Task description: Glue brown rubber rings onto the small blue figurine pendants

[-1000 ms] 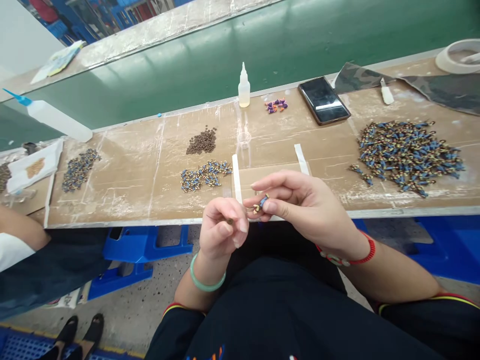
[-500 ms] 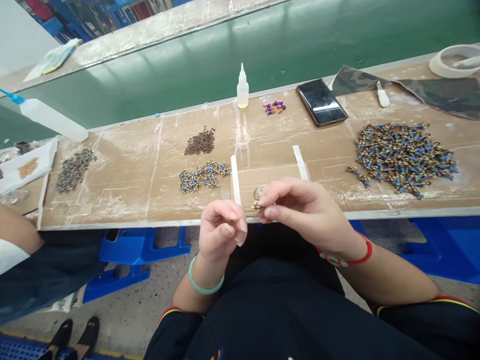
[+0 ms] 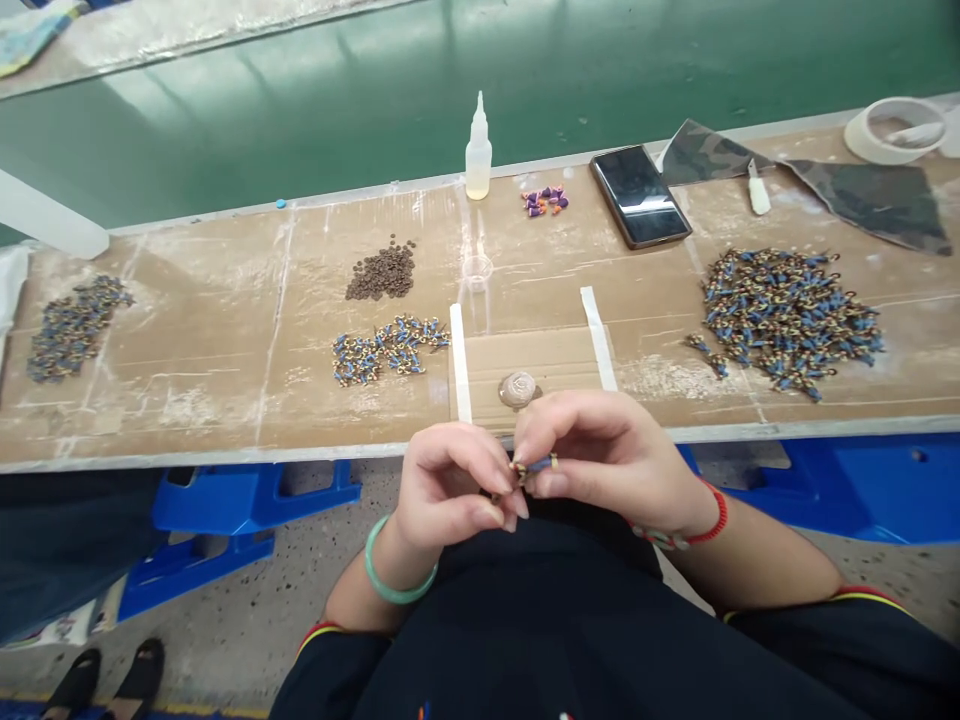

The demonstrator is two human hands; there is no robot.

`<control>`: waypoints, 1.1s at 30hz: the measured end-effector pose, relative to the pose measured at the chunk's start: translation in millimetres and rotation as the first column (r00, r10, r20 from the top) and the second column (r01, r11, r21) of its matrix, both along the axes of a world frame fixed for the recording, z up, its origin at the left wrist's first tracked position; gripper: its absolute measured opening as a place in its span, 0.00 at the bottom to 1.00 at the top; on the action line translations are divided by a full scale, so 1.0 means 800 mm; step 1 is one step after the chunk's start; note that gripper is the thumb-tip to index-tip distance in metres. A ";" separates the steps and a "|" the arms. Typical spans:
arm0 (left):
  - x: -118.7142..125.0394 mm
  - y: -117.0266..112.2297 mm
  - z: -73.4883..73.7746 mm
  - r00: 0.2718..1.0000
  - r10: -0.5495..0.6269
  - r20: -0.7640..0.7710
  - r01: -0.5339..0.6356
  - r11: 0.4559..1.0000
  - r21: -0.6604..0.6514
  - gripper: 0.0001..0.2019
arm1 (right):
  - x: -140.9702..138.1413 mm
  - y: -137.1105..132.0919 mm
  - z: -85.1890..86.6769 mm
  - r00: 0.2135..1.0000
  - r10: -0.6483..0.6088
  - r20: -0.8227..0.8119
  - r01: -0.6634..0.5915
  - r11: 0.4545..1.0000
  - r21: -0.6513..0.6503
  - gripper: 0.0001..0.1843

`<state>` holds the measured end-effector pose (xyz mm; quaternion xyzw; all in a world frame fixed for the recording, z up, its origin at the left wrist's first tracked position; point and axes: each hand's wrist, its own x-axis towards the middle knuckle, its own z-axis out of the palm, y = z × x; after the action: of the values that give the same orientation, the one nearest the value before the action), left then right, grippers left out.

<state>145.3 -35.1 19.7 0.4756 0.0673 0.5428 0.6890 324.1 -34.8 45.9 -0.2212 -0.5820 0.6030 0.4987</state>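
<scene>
My right hand [image 3: 609, 455] pinches a small blue-and-gold part [image 3: 537, 465] just below the bench edge, over my lap. My left hand [image 3: 452, 485] is curled, its fingertips meeting the same part from the left. A small round blob of glue [image 3: 517, 389] lies on the cardboard sheet [image 3: 555, 355] right in front of my hands. A small pile of blue-and-gold parts [image 3: 386, 347] lies left of it, with a heap of brown beads [image 3: 384, 271] behind. A large pile of the same parts [image 3: 789, 315] lies at the right.
A glue bottle [image 3: 478, 153], a few purple pieces [image 3: 545, 200], a phone [image 3: 639, 194], camouflage cloth [image 3: 855, 185] and a tape roll [image 3: 891, 129] line the back of the bench [image 3: 210, 340]. Another parts pile [image 3: 71, 323] lies far left. Blue stools stand under the bench.
My hands have come together and dropped lower, below the bench edge; the left fingertips now touch the part held by the right. The view has tilted and shifted left.
</scene>
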 end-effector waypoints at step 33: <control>-0.025 0.035 -0.035 0.994 0.020 -0.110 -0.032 0.994 -0.104 0.06 | 0.036 0.015 -0.030 0.561 -0.535 0.631 0.252 0.837 0.485 0.09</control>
<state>125.6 -7.2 -8.3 0.4664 0.1393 0.5208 0.7013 353.2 -22.4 22.0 -0.4847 -0.7625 0.2182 0.3689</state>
